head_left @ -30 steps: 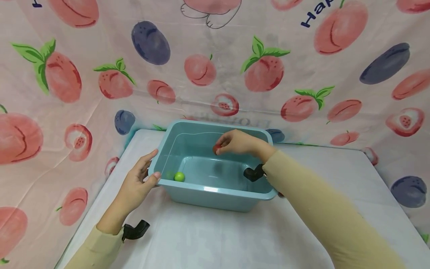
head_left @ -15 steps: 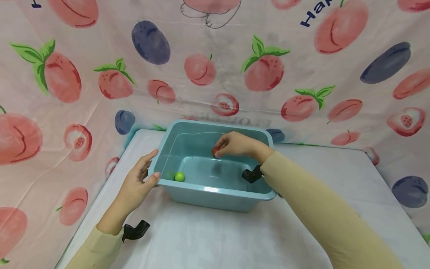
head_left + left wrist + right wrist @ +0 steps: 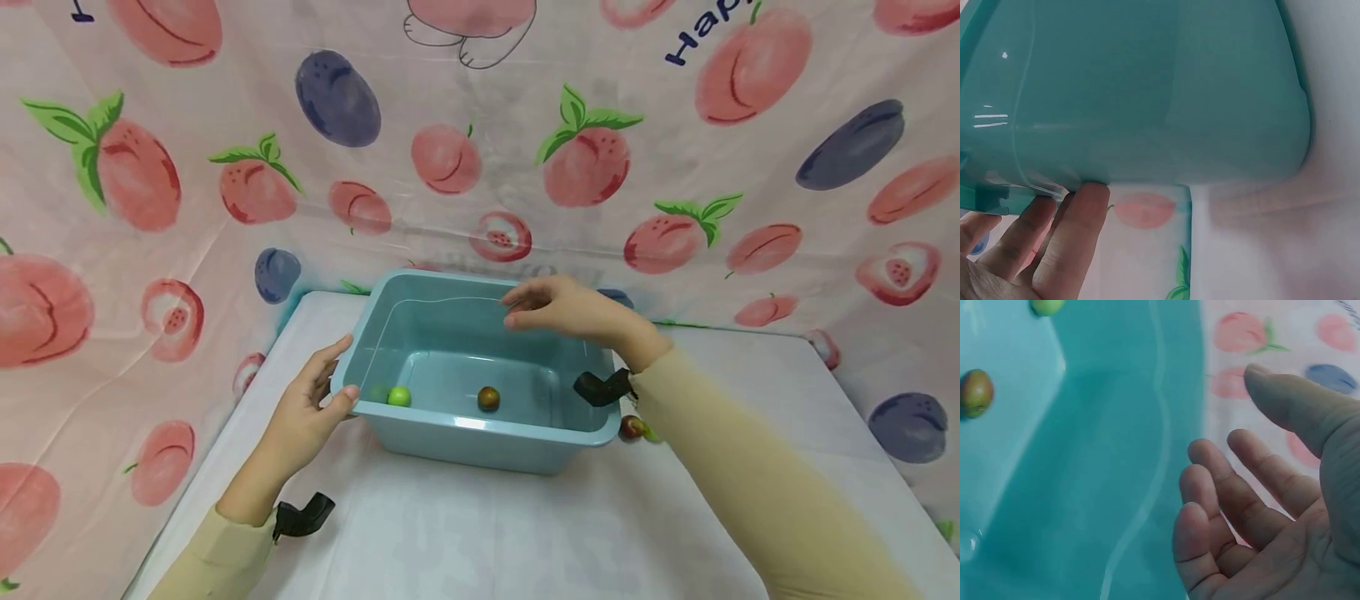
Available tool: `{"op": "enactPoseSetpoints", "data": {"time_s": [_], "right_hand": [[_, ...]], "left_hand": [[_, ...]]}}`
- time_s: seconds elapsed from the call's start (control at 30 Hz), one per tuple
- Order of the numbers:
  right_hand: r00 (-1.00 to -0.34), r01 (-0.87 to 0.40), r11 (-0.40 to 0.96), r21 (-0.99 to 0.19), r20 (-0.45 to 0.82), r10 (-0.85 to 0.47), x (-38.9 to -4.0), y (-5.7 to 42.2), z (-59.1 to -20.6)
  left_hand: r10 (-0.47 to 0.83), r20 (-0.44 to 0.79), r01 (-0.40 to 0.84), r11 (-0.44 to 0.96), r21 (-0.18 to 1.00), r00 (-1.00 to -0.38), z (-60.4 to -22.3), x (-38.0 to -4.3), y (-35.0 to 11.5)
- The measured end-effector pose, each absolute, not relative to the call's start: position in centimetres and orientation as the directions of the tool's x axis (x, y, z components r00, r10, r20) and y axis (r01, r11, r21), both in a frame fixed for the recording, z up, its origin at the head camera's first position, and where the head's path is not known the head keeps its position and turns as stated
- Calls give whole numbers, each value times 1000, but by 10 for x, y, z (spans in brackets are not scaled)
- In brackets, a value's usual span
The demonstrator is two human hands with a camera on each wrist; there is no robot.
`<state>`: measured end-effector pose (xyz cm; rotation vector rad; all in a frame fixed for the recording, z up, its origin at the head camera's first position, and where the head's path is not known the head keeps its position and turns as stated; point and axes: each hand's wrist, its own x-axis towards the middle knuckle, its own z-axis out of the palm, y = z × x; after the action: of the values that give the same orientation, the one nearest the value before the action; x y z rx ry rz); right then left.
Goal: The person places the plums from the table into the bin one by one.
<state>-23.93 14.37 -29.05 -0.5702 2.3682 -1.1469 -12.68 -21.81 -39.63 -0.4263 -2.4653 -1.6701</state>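
My left hand (image 3: 303, 408) grips the left rim of a blue-green plastic basin (image 3: 465, 425), thumb over the edge and fingers on the outer wall. Those fingers (image 3: 1072, 250) show against the basin's side in the left wrist view. Loosely bent, holding nothing, my right hand (image 3: 573, 312) hovers over the basin's back right part. Inside the basin, a small round red-brown fruit (image 3: 489, 398) with a greenish tinge lies on the floor near the front wall. A bright green small round fruit (image 3: 399, 396) sits in the front left corner.
Outside the basin's right end, a dark red fruit (image 3: 632, 427) and a yellow-green one (image 3: 651, 433) lie on the white tabletop (image 3: 450, 533), partly hidden by the right sleeve (image 3: 720, 450). A fruit-printed cloth (image 3: 465, 92) hangs behind the basin.
My right hand has let go of the red-brown fruit, which now lies on the basin floor. That hand has risen and moved right, uncovering fruit beside the basin. The left hand stays put.
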Motion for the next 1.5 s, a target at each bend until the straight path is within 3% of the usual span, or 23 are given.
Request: {"op": "enactPoseSetpoints", "data": {"time_s": [0.37, 0.83, 1.0, 1.3, 1.5], "right_hand": [[-952, -147, 552, -821, -35, -305, -198, 230, -284], [-989, -68, 596, -800, -25, -146, -140, 326, -349], [-992, -3, 614, -789, -73, -99, -123, 358, -376], [-963, 219, 640, -737, -269, 19, -111, 402, -421], [-943, 279, 625, -729, -331, 34, -108, 418, -443]], "left_hand": [[153, 271, 306, 294, 905, -950, -398, -124, -218], [158, 275, 310, 283, 908, -948, -399, -125, -214], [154, 280, 315, 288, 904, -947, -399, -125, -214], [155, 278, 310, 261, 914, -948, -400, -124, -214], [156, 275, 308, 251, 918, -948, -400, -125, -214]]}}
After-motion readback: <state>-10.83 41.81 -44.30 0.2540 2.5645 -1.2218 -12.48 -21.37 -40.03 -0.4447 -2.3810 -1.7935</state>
